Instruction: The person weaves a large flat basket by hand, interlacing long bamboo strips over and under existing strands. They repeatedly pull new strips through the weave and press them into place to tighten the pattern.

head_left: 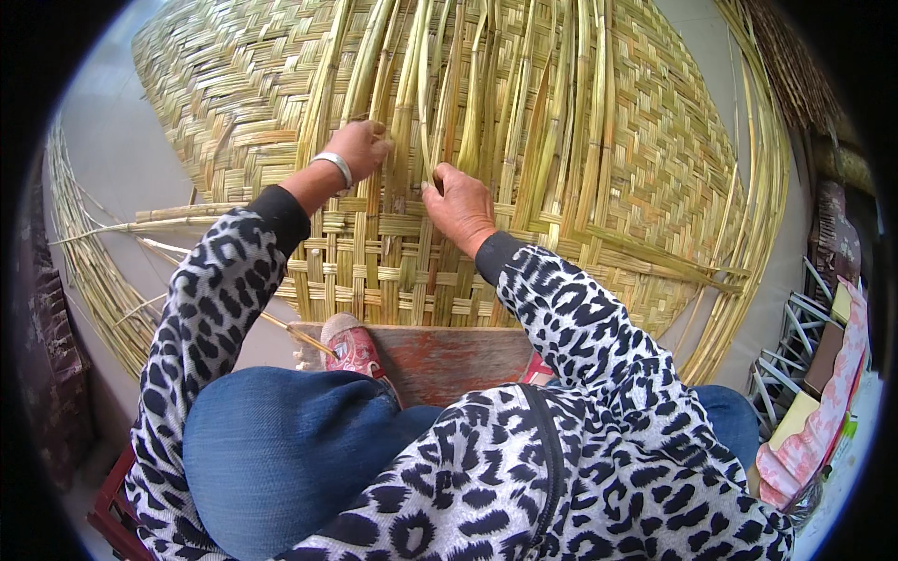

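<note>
A large woven mat [645, 122] of split, yellow-green reed strips spreads in front of me. Long loose strips [585, 103] run lengthwise over its middle, toward the far edge. My right hand [462, 208] pinches one narrow reed strip [425, 103] between thumb and forefinger, and the strip rises away from the weave. Just left of it, my left hand [358, 152], with a silver bracelet [334, 168] at the wrist, hovers over the strips with its fingers curled closed. What those fingers hold cannot be made out. Crosswise strips [393, 248] pass through the near part of the mat.
A worn reddish board [449, 363] lies along the mat's near edge, with my red shoe [352, 344] beside it. Loose reeds lie on the floor at the left [94, 243] and right [762, 187]. A metal rack [790, 346] with pink patterned cloth [812, 439] stands at the right.
</note>
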Motion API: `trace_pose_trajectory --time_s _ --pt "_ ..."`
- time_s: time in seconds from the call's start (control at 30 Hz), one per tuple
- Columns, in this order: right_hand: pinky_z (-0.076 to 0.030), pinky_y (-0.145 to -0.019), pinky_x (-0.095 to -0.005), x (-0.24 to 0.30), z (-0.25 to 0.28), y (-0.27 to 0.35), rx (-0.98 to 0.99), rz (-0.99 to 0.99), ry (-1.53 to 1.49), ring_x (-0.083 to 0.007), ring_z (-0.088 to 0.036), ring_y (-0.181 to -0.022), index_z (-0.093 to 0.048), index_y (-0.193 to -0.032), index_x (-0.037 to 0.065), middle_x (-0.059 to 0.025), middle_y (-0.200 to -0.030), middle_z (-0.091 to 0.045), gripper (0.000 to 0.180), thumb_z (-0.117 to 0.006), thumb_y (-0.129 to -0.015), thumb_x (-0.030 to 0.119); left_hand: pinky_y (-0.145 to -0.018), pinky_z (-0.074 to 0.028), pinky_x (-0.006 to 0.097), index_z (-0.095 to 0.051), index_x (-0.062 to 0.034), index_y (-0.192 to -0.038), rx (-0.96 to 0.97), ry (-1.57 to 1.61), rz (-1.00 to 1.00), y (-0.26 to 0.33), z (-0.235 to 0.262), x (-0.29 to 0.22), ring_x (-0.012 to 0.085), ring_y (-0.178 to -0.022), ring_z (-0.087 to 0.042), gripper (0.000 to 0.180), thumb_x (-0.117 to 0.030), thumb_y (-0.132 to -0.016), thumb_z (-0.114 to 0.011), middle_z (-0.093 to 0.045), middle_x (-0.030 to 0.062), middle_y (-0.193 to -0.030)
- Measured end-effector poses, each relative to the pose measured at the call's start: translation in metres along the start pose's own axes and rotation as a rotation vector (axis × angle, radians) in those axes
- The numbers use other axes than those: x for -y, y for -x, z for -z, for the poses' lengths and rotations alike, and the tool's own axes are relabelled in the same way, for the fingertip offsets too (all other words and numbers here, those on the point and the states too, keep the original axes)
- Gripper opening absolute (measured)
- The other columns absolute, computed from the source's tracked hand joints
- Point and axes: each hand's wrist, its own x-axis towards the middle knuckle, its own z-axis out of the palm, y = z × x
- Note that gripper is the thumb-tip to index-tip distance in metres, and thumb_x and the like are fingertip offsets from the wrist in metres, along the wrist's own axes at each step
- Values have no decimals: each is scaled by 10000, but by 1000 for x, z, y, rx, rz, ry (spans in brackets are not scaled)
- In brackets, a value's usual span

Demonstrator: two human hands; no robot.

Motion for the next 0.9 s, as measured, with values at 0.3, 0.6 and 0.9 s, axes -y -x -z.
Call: trace_pose_trajectory --time_s 0.3,0.6,0.9 --pt "-495 -684 -485 -1 10 7 -34 -22 -100 -400 -635 -756 -580 -837 40 -200 -799 -652 238 -641 -881 266 -554 -517 289 -645 48 -1058 173 383 309 -27 -6 -6 160 -679 -630 557 -403 -790 -832 -667 83 -827" --pt "-487 -663 -477 3 20 12 -11 -31 -154 -395 -626 -725 -572 -817 29 -203 -760 -635 266 -658 -874 274 -521 -513 295 -672 44 -1056 220 440 403 -25 -7 -24 155 -617 -644 512 -358 -788 -840 -707 81 -796" --pt "-502 -680 -462 1 17 10 -13 -46 -192 -390 -632 -725 -590 -826 26 -204 -761 -642 255 -660 -873 266 -456 -463 275 -726 -8 -830 316 608 371 -20 -11 -24 122 -514 -599 353 -307 -731 -884 -687 59 -706"
